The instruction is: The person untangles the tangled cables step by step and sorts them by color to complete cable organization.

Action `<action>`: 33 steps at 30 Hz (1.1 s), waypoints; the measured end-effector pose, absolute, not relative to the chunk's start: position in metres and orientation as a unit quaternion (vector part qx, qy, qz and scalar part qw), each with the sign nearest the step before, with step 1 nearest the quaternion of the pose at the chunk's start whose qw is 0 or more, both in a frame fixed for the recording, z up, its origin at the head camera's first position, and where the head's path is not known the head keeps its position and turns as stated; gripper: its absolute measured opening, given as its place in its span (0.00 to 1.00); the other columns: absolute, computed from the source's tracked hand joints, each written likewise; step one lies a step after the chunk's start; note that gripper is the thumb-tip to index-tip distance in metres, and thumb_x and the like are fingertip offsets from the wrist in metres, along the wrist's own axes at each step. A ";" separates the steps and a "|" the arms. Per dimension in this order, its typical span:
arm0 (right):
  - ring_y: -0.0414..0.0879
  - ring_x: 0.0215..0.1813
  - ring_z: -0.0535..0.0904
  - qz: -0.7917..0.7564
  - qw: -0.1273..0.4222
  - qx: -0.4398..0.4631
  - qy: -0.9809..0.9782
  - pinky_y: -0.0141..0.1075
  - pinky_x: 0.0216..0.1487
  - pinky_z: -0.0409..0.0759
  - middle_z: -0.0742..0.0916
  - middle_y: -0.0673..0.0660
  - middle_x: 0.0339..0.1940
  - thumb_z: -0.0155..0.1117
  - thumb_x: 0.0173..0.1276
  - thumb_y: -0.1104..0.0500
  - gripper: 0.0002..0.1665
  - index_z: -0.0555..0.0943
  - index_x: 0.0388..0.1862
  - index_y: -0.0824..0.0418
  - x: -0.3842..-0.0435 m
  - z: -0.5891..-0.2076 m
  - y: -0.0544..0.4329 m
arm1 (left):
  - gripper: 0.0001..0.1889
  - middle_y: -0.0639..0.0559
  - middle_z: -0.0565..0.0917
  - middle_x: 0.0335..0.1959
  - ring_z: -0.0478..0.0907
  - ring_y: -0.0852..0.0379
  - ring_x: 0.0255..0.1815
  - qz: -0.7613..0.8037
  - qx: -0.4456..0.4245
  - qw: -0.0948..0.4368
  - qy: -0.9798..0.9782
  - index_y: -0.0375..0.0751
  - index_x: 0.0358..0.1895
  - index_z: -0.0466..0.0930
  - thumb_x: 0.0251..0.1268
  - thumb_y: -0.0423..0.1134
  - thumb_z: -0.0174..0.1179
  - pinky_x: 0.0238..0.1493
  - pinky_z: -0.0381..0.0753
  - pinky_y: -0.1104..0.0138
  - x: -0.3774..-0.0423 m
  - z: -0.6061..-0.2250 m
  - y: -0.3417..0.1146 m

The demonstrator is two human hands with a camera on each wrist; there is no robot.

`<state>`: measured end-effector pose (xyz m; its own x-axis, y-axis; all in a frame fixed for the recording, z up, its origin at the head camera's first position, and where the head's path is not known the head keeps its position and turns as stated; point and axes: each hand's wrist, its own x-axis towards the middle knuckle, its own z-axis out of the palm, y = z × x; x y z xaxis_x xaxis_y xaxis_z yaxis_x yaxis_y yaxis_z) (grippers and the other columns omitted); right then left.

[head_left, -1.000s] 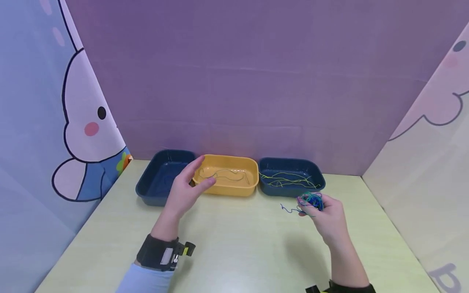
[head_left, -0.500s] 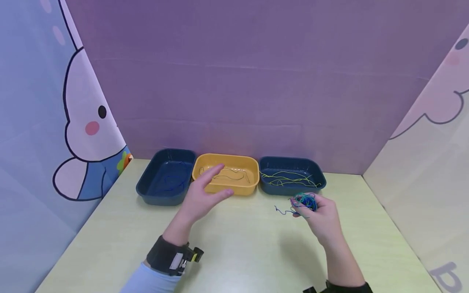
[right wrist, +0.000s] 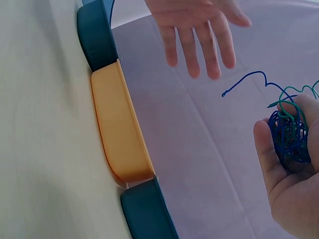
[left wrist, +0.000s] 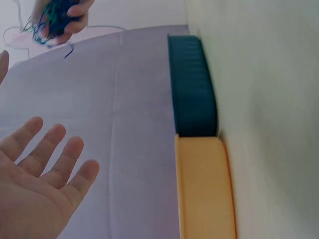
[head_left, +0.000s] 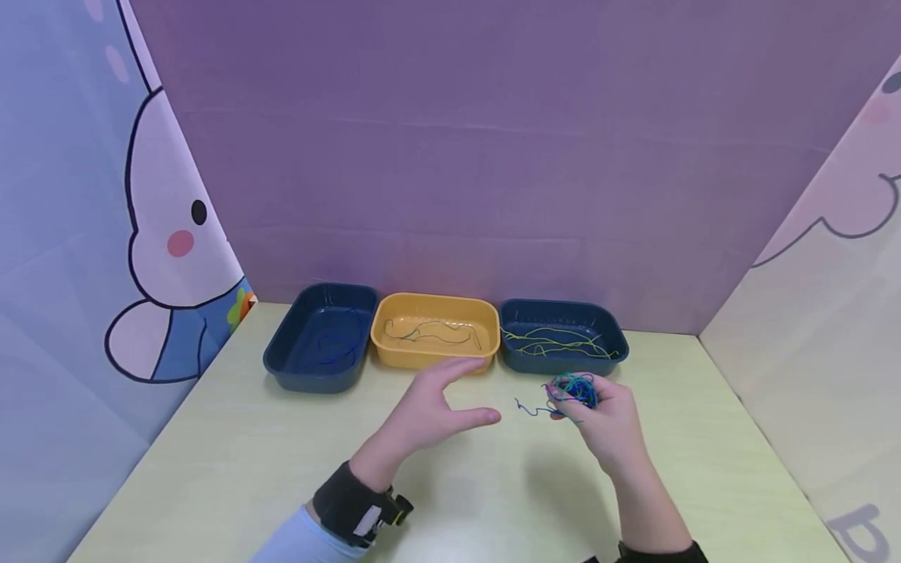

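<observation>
My right hand grips a tangled bundle of blue and green string above the table, in front of the right-hand bin. From the bundle a loose blue end sticks out to the left, plain in the right wrist view, where the string sits between thumb and fingers. My left hand is held in the air before the yellow bin, holding nothing. Its fingers are spread and straight in the left wrist view, with the palm turned toward the bundle. A gap separates it from the loose end.
Three bins stand in a row against the purple backdrop. The left dark blue bin has blue string in it, the yellow bin thin greyish string, the right dark blue bin yellow-green string. Printed cloth walls flank the pale table.
My left hand has moved right and nearer, from beside the left bin to in front of the yellow one. My right hand has drifted slightly left, still holding the string bundle.
</observation>
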<state>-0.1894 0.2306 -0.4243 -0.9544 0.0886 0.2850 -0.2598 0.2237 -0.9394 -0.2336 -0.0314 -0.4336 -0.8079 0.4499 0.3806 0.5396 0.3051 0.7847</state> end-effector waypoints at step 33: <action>0.48 0.32 0.87 0.626 0.121 0.070 -0.767 0.37 0.40 0.86 0.89 0.64 0.37 0.69 0.65 0.73 0.08 0.86 0.43 0.73 -0.187 -0.426 0.218 | 0.04 0.66 0.83 0.32 0.78 0.64 0.36 -0.461 -0.367 0.024 -0.807 0.48 0.42 0.88 0.73 0.37 0.64 0.40 0.81 0.67 -0.221 -0.429 -0.020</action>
